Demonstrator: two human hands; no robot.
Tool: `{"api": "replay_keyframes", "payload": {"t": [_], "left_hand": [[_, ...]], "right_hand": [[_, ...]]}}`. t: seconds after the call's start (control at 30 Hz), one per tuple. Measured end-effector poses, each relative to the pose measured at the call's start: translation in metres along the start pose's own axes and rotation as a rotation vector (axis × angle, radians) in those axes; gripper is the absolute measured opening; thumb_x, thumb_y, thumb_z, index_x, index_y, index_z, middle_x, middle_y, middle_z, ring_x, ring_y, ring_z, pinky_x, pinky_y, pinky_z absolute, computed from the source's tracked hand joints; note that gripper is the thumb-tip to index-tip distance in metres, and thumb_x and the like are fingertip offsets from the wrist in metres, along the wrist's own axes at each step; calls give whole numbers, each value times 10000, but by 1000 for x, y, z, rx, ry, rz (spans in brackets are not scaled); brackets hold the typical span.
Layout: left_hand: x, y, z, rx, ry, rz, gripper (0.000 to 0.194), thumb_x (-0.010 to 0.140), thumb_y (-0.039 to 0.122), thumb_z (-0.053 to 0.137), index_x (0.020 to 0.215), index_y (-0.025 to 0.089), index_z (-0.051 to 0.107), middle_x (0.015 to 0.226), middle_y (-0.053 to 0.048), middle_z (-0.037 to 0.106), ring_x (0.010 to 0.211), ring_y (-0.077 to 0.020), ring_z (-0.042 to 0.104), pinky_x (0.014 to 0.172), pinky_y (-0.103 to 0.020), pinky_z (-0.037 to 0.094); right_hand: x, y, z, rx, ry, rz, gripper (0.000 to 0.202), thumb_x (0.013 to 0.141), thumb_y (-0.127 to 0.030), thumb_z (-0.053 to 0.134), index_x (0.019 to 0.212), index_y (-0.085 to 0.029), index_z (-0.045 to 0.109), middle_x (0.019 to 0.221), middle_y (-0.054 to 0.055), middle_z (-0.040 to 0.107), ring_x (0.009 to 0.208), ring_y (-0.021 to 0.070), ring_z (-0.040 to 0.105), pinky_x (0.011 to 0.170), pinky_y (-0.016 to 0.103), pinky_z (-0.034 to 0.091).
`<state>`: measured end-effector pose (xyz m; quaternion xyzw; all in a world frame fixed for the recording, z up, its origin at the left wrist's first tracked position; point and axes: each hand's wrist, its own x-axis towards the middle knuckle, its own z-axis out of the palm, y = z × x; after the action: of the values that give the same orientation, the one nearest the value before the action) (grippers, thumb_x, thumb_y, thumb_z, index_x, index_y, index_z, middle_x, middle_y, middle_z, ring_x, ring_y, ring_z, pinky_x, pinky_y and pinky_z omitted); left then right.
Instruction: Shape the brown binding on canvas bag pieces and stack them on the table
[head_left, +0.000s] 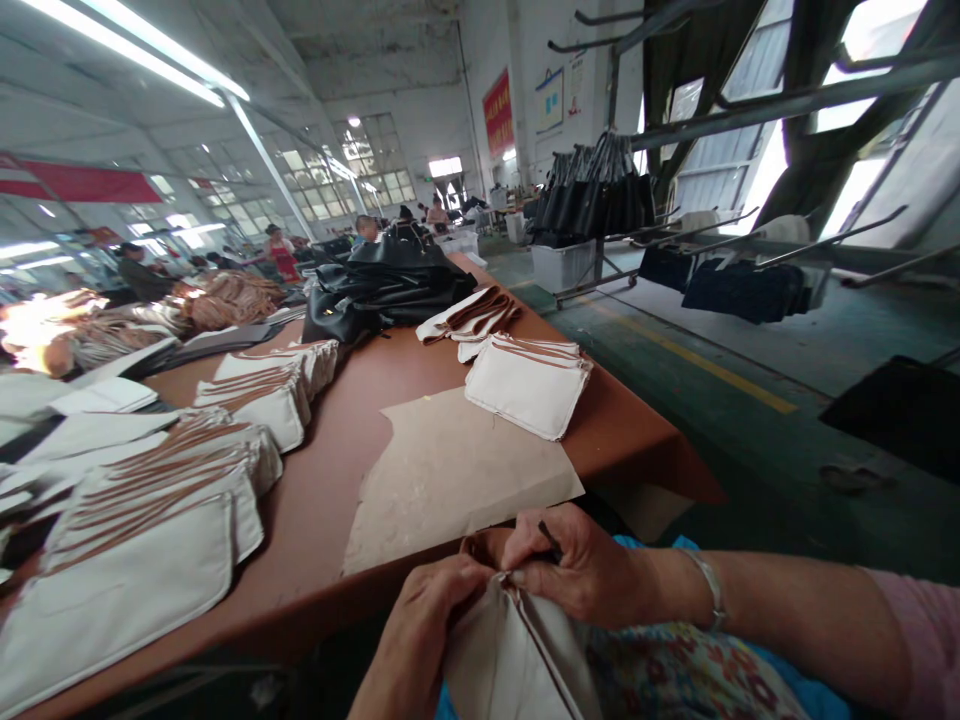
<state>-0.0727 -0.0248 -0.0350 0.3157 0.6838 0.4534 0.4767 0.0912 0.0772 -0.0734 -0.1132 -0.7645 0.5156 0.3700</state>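
Note:
At the table's near edge, my left hand pinches the top edge of a cream pouch piece with brown material at its top. My right hand closes on the same edge from the right, its fingertips meeting those of the left. A thin dark tool sticks out between the right hand's fingers; its working end is hidden. The pouch piece hangs down over my lap, with a seam running along its middle. Just beyond both hands, a sheet of brown paper lies on the table.
The brown-covered table carries a stack of cream pouches at right and long overlapping rows of cream pouches at left. Black bags are heaped farther back. A metal rack with hanging black bags stands right. Other people work behind.

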Motion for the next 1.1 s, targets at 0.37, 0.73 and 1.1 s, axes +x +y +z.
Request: {"api": "replay_keyframes", "payload": {"t": [0.37, 0.73, 1.1], "left_hand": [[13, -13, 0, 26, -385, -84, 479, 726, 594, 702, 702, 122, 628, 589, 11, 522, 523, -99, 412, 495, -224, 270], [-10, 12, 9, 416, -182, 367, 385, 858, 452, 594, 590, 181, 539, 604, 26, 460, 571, -120, 393, 526, -214, 311], [-2, 0, 1, 30, -287, 131, 425, 809, 543, 633, 633, 166, 544, 585, 49, 403, 528, -89, 312, 483, -205, 265]], "right_hand": [[-7, 9, -13, -331, -154, -478, 129, 858, -142, 496, 902, -160, 616, 779, 77, 626, 727, 157, 549, 678, 262, 441], [17, -9, -36, 228, -419, 483, 439, 910, -519, 518, 808, -96, 578, 632, -38, 442, 536, 53, 342, 473, 174, 275], [4, 3, -19, 530, -386, 619, 399, 808, -514, 659, 858, -121, 615, 557, -73, 451, 343, 31, 358, 322, 150, 306]]}}
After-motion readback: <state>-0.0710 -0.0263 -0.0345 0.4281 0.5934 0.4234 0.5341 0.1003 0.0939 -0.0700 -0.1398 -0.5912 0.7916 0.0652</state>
